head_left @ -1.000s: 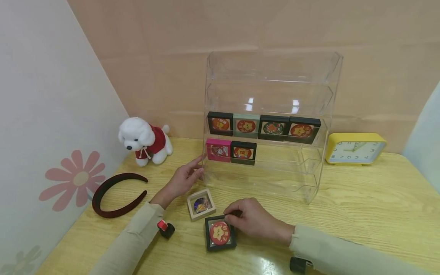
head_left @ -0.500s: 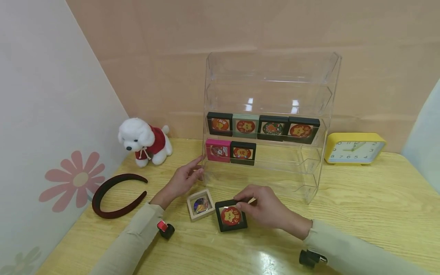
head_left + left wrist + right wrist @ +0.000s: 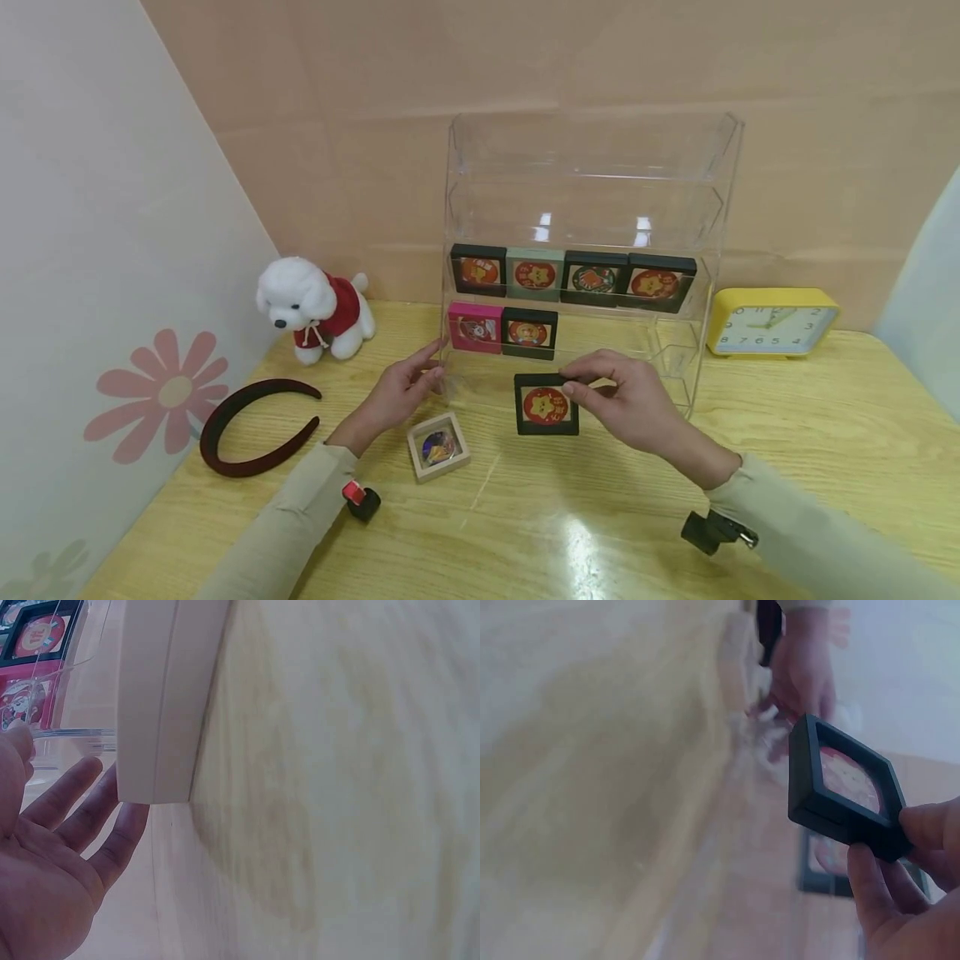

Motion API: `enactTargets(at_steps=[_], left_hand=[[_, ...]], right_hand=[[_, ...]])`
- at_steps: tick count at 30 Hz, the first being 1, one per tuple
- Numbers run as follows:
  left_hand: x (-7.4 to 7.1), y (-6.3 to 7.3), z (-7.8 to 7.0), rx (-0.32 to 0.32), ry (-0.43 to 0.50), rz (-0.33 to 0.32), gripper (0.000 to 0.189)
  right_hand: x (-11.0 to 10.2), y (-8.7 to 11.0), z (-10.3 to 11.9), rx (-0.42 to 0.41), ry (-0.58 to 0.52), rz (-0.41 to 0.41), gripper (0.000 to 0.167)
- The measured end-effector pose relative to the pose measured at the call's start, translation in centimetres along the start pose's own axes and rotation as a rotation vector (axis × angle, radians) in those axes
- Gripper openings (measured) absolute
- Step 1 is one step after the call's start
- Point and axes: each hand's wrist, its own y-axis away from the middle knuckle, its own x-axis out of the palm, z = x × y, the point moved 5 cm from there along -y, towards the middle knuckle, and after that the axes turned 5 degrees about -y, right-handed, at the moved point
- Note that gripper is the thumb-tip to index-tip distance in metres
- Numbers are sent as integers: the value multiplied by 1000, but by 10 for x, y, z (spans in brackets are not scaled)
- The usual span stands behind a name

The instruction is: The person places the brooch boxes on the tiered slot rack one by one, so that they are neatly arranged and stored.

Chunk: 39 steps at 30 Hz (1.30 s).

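My right hand (image 3: 633, 408) pinches a black square display frame (image 3: 546, 406) with a red star badge by its upper right corner. The frame is held above the table, in front of the lower tiers of a clear acrylic rack (image 3: 622, 375). In the right wrist view, thumb and fingers grip the black frame (image 3: 840, 795) at one corner. My left hand (image 3: 393, 393) touches the rack's left side with its fingers extended. Nearer me, a light wooden frame (image 3: 439, 447) with a colourful badge lies on the table; it looms large beside the fingers (image 3: 124, 840) in the left wrist view.
Several framed badges stand in one rack tier, including a pale green frame (image 3: 535, 275). Below them sit a pink frame (image 3: 476, 327) and a black frame (image 3: 529, 333). A plush dog (image 3: 315, 308) and dark red headband (image 3: 217, 433) are left; a yellow clock (image 3: 772, 323) is right.
My right hand has lifted the black display frame off the table and carried it rightward and away from me, towards the rack. My left hand stays at the rack's side.
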Motion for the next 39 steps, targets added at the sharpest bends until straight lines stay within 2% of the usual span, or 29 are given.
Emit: enactTargets(at_steps=[2, 5, 10, 11, 18, 29, 31, 37, 39], left_hand=[[-1, 1, -8, 0, -4, 2, 45], [-2, 2, -12, 0, -13, 0, 44], [-2, 1, -9, -7, -8, 4, 45], [-1, 1, -8, -8, -8, 4, 45], [4, -3, 27, -3, -30, -11, 46], [3, -2, 30, -9, -57, -14, 47], [3, -1, 25, -8, -48, -13, 47], [-1, 2, -9, -1, -34, 6, 45], [-2, 2, -10, 10, -35, 6, 45]], right_hand=[[-10, -4, 1, 12, 26, -38, 13], [-25, -10, 3, 24, 53, -99, 13], [-48, -19, 6, 34, 79, -190, 14], [-52, -20, 7, 35, 82, -204, 15], [-67, -26, 3, 41, 96, -263, 17], [-71, -30, -10, 38, 128, -305, 17], [-70, -30, -13, 36, 132, -307, 17], [-66, -30, -19, 20, 147, -305, 15], [-64, -31, -20, 12, 147, -307, 15]])
